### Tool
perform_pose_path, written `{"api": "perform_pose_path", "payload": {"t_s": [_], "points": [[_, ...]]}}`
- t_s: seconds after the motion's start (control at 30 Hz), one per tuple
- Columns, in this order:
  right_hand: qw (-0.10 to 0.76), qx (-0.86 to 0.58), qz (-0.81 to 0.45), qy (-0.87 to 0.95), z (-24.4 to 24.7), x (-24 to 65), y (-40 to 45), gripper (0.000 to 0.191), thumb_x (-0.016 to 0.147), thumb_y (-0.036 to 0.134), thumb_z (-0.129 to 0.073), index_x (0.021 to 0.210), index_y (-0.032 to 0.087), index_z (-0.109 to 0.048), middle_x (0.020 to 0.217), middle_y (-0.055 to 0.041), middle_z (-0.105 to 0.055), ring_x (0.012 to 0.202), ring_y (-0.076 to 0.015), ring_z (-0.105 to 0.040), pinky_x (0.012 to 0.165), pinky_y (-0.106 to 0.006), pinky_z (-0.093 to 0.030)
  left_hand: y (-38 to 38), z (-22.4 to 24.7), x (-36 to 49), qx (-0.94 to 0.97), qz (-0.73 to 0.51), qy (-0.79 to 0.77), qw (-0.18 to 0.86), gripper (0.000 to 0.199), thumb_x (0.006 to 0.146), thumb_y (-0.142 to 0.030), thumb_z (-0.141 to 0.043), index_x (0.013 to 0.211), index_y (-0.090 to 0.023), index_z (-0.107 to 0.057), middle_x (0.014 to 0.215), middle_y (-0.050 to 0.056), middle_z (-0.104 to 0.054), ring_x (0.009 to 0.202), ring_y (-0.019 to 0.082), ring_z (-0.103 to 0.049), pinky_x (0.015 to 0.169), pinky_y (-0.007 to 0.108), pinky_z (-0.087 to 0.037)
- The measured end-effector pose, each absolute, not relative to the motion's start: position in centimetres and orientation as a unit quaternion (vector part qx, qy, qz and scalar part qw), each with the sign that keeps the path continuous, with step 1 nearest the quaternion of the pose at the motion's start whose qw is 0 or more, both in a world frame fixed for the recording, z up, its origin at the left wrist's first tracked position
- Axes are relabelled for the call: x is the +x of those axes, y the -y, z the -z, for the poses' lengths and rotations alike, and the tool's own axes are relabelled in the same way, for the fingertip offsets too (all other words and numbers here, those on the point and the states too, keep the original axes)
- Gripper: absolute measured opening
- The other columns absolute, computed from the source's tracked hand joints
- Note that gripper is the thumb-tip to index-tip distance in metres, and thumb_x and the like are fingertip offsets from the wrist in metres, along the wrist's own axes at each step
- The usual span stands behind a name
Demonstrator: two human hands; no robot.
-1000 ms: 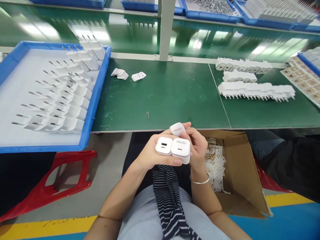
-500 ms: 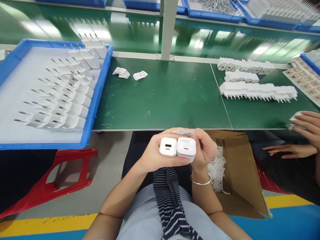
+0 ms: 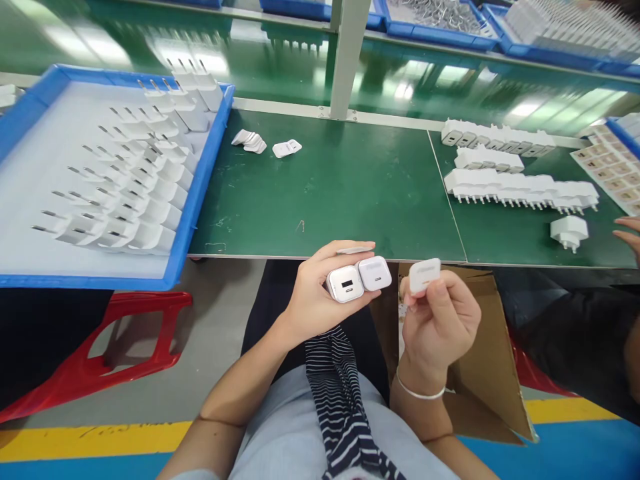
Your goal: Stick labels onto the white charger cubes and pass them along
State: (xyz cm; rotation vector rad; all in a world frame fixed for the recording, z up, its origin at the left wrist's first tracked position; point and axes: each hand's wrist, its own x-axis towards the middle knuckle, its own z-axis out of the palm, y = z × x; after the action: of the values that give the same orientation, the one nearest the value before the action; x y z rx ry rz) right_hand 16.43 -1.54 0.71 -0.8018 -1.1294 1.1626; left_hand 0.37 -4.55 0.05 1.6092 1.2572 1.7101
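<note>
Before a scuffed green bench (image 3: 350,193), the left hand (image 3: 311,300) grips chargers (image 3: 345,293) (round-cornered).

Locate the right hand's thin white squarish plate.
Head view, right of centre: the plate is in the right hand, right of two white square-faced chargers in the left hand.

Right hand (image 3: 443,323) drawn rightward with white cover (image 3: 425,273); 1 white adapter (image 3: 569,230) newly on bench (image 3: 345,193).

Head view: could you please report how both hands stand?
Left hand: holding two white, square-faced plastic chargers. Right hand: pinching a thin white rounded-square plate, apart from them. Brown cardboard box below right hand, seemingly unobstructive.
</note>
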Motion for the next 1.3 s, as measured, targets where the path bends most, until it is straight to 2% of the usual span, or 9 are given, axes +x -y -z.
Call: {"api": "perform_pose_path", "payload": {"t_s": [0.13, 0.33, 0.53, 0.77, 0.97, 1.3], "points": [[0.517, -0.377, -0.58, 0.504, -1.3, 15.9, 3.7, 0.027, 0.097, 0.027, -0.066, 0.071, 0.019, -0.07, 0.054, 0.0035, -0.053, 0.05, -0.0081, -0.043, 0.047, -0.023, -0.03, 4.4, 0.5, 0.4, 0.594, -0.612, -0.493, 0.172, 0.04, 0.078, -0.016, -0.084, 0.117, -0.017, -0.074, 0.125, 0.014, -0.073, 0.111, 0.022, -0.074, 0.096, 0.035, -0.063], [0.468, -0.382, -0.63, 0.489, -1.0, 14.8, 4.4, 0.021, 0.095, 0.029, -0.07, 0.076, 0.019, -0.074, 0.058, 0.0037, -0.055, 0.051, -0.0062, -0.038, 0.047, -0.022, -0.027, 4.6, 0.8, 0.4, 0.614, -0.599, -0.496, 0.134, 0.04, 0.079, -0.014, -0.081, 0.118, -0.013, -0.072, 0.126, 0.016, -0.073, 0.111, 0.021, -0.073, 0.095, 0.032, -0.064], [0.446, -0.373, -0.648, 0.493, -0.8, 14.5, 4.1, 0.021, 0.095, 0.03, -0.07, 0.077, 0.02, -0.074, 0.06, 0.0036, -0.057, 0.052, -0.0063, -0.039, 0.048, -0.022, -0.028, 4.7, 1.0, 0.4, 0.619, -0.595, -0.499, 0.12, 0.041, 0.08, -0.016, -0.081, 0.121, -0.015, -0.071, 0.128, 0.014, -0.072, 0.113, 0.022, -0.073, 0.096, 0.034, -0.064], [0.432, -0.383, -0.638, 0.509, -1.0, 14.5, 4.0, 0.025, 0.093, 0.032, -0.071, 0.072, 0.018, -0.073, 0.056, 0.0037, -0.052, 0.05, -0.0067, -0.036, 0.045, -0.022, -0.025, 4.7, 0.9, 0.3, 0.628, -0.59, -0.498, 0.099, 0.039, 0.084, -0.018, -0.078, 0.122, -0.014, -0.07, 0.128, 0.015, -0.072, 0.113, 0.021, -0.072, 0.096, 0.033, -0.064], [0.401, -0.401, -0.636, 0.523, -1.0, 14.9, 3.9, 0.03, 0.093, 0.036, -0.07, 0.069, 0.017, -0.072, 0.056, 0.0025, -0.052, 0.051, -0.0083, -0.038, 0.047, -0.023, -0.028, 4.8, 1.0, 0.5, 0.63, -0.593, -0.494, 0.094, 0.037, 0.085, -0.019, -0.077, 0.121, -0.013, -0.07, 0.128, 0.015, -0.072, 0.112, 0.021, -0.073, 0.095, 0.031, -0.065], [0.386, -0.398, -0.656, 0.513, -1.1, 15.0, 3.5, 0.033, 0.091, 0.034, -0.072, 0.064, 0.016, -0.067, 0.05, 0.0052, -0.044, 0.047, -0.0063, -0.032, 0.045, -0.022, -0.022, 4.8, 1.4, 0.4, 0.651, -0.582, -0.481, 0.08, 0.035, 0.086, -0.014, -0.073, 0.121, -0.015, -0.069, 0.129, 0.014, -0.071, 0.109, 0.021, -0.074, 0.093, 0.03, -0.064]]}}
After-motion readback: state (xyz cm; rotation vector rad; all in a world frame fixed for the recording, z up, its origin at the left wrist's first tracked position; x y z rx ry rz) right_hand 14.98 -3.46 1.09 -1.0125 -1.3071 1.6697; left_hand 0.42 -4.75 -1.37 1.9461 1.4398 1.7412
